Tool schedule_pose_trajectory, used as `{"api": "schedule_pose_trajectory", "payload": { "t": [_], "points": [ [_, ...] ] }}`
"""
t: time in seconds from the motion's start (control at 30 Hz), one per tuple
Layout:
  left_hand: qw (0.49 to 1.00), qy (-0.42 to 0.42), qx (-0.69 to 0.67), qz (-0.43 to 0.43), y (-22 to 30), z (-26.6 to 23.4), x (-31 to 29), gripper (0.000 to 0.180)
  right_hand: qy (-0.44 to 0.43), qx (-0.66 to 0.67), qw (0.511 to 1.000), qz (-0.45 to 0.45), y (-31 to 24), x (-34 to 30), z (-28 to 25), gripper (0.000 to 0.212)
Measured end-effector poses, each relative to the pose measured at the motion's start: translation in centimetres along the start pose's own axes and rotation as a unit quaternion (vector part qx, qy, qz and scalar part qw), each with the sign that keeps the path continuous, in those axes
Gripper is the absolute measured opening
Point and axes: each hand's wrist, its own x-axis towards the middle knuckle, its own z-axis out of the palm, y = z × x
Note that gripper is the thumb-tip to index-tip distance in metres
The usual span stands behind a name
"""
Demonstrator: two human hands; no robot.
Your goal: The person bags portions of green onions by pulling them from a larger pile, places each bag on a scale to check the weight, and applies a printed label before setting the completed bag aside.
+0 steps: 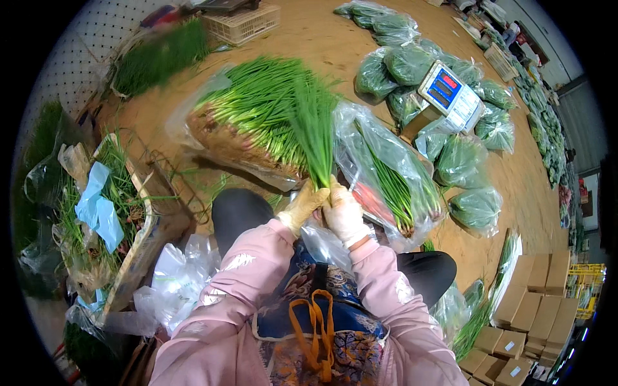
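Chives in a slim green bunch (315, 128) stand upright in the middle of our view, their lower ends caught between our two gloved hands just above our lap. Our left hand (302, 207) wraps the base of the bunch from the left, its fingers curled tight around the stems; our right hand (344, 215) presses in from the right, touching the left one, its fingers likewise clamped on the same stems. The leafy tops fan out toward the far side. Just beyond the bunch, on the floor, lies a big heap of chives (254, 125) on clear plastic, roots toward us. To the right of our hands leans an open clear bag (393, 177) with more greens inside, and a loose clear bag (325, 244) hangs under our right hand. Farther right sits a weighing scale (450, 95) among filled bags of greens (476, 207). At the left stands a wooden crate (138, 248) with scraps and a blue cloth (98, 209); cardboard boxes (537, 302) are stacked at the near right.
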Motion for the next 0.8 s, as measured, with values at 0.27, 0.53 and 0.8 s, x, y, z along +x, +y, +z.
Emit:
{"api": "schedule_pose_trajectory", "payload": {
  "t": [0.27,0.53,0.8],
  "points": [
    [0.985,0.061,-0.132,-0.096,-3.4,-2.1,1.3,0.031,-0.037,0.077,0.993,-0.085,-0.9,-1.1,0.1,0.021],
    [0.997,0.053,0.004,-0.047,-2.6,-0.7,0.2,0.021,-0.14,0.279,0.939,0.145,-2.0,4.3,-5.0,0.019],
    [0.982,0.091,0.129,-0.106,-1.4,0.2,-0.2,0.02,-0.127,0.178,0.964,0.153,-3.9,9.8,-4.1,0.028]
  ]
}}
